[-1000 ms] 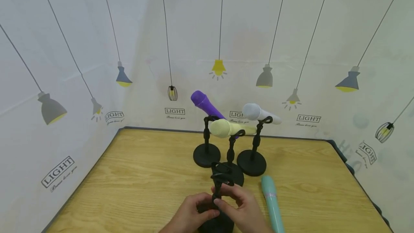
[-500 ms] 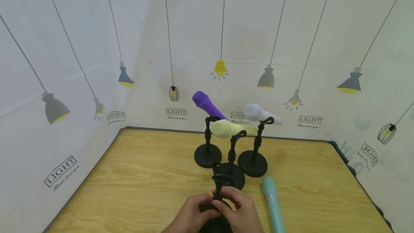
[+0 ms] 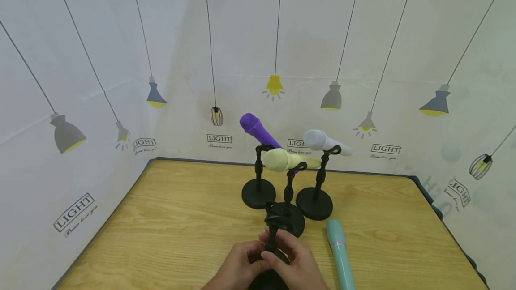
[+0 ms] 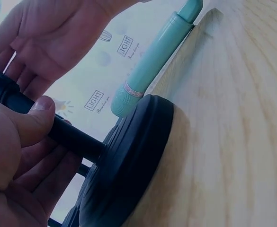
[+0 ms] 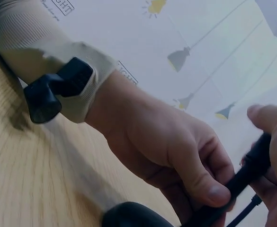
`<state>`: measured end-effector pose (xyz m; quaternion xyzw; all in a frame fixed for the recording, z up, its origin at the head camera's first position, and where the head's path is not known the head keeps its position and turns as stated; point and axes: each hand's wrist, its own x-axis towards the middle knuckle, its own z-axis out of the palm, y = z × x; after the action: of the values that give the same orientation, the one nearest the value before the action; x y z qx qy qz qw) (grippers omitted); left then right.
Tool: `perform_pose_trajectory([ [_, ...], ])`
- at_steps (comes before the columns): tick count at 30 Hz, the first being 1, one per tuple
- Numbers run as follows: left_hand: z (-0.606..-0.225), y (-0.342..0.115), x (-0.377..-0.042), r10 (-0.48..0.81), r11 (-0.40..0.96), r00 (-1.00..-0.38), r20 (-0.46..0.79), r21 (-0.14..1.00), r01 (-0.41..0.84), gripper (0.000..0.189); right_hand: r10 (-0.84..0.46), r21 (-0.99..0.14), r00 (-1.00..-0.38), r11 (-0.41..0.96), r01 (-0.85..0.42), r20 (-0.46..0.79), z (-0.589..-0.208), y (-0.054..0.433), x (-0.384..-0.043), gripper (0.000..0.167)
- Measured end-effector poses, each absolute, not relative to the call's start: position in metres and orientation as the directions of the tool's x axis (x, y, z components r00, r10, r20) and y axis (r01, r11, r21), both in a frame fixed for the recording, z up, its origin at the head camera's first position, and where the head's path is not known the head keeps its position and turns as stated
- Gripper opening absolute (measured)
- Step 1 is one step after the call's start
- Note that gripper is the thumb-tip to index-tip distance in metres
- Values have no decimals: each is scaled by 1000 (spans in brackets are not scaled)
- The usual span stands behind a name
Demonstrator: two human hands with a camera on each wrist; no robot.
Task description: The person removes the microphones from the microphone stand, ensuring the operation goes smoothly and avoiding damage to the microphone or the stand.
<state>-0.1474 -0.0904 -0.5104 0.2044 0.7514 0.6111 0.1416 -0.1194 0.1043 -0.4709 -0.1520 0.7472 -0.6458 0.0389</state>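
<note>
Two hands — left hand [image 3: 238, 265] and right hand [image 3: 296, 265] — grip the black stem of an empty microphone stand [image 3: 275, 229]; a teal microphone [image 3: 340, 254] lies just right of them.

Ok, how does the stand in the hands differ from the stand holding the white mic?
The near stand has an empty clip; the far right stand carries the white mic. The near stand is gripped round its post by the left hand and right hand; the far right stand stands free. The near stand sits at the table's front edge, beside the teal mic; the far right one stands further back. Both are black with round bases.
</note>
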Motion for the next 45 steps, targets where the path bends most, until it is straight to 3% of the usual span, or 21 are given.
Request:
perform_pose_trajectory([
  [10, -512, -91, -146, 487, 157, -871, 60, 975, 155, 23, -127, -946, -969, 222, -236, 212, -471, 94, -116, 27],
  [19, -509, -91, -148, 483, 157, -874, 55, 976, 148, 15, -198, -877, -900, 221, -427, 388, -479, 115, -117, 30],
  [27, -509, -91, -149, 470, 182, -883, -2, 979, 95, 16, -178, -941, -959, 218, -258, 221, -472, 125, -116, 23],
  [31, -509, -90, -149, 467, 181, -884, -12, 980, 82, 16, -161, -955, -962, 164, -247, 221, -470, 124, -114, 24],
  [38, -509, -89, -147, 468, 159, -884, 16, 982, 101, 18, -178, -873, -866, 64, -483, 466, -466, 126, -116, 40],
  [45, -510, -90, -146, 467, 179, -884, 17, 977, 114, 15, -236, -856, -833, 5, -516, 501, -456, 127, -117, 56],
])
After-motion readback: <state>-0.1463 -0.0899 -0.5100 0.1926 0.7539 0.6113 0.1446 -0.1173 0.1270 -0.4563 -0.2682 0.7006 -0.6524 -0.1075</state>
